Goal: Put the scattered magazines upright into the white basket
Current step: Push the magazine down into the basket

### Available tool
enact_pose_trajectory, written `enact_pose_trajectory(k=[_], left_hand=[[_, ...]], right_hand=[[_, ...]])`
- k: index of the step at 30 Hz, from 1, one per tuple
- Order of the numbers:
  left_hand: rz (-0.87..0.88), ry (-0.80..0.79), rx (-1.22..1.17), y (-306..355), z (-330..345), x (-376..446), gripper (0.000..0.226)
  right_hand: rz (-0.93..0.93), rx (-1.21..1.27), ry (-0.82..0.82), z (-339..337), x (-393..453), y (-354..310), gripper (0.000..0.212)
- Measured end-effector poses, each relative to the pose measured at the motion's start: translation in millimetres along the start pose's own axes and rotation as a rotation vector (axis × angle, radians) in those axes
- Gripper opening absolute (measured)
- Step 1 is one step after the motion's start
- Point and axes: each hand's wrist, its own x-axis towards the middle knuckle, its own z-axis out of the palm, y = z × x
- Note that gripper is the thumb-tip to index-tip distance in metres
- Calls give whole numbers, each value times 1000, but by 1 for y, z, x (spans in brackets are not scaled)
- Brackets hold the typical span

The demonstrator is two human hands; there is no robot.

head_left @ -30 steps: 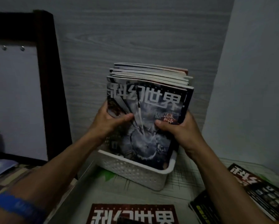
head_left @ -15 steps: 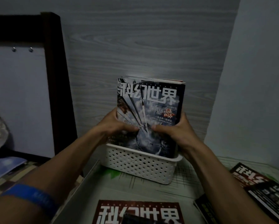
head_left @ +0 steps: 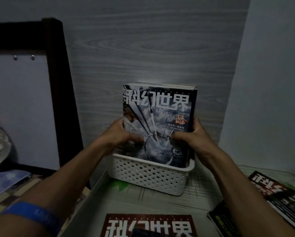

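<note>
Left hand [head_left: 121, 134] and right hand [head_left: 193, 135] clamp the upright stack of glossy dark-covered magazines [head_left: 158, 117], fingers curled round its edges; white perforated plastic basket [head_left: 148, 175] just below the thumbs.

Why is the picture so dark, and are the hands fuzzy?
Head view: dim light all over, with a pale bright patch on the wall above the magazines; the left hand is smeared by blur, the right hand slightly; the white basket looks fairly sharp.
</note>
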Motion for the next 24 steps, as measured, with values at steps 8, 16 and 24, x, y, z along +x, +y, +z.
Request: enact_pose_trajectory(k=[8, 16, 24], left_hand=[[-11, -27, 24, 1, 0, 2, 38], [-31, -25, 5, -2, -1, 3, 33], [24, 50, 70, -3, 5, 0, 33]], right_hand=[[-59, -425, -188, -3, -5, -11, 124], [-208, -403, 56, 2, -18, 3, 91], [-178, -699, 335, 10, -7, 24, 98]])
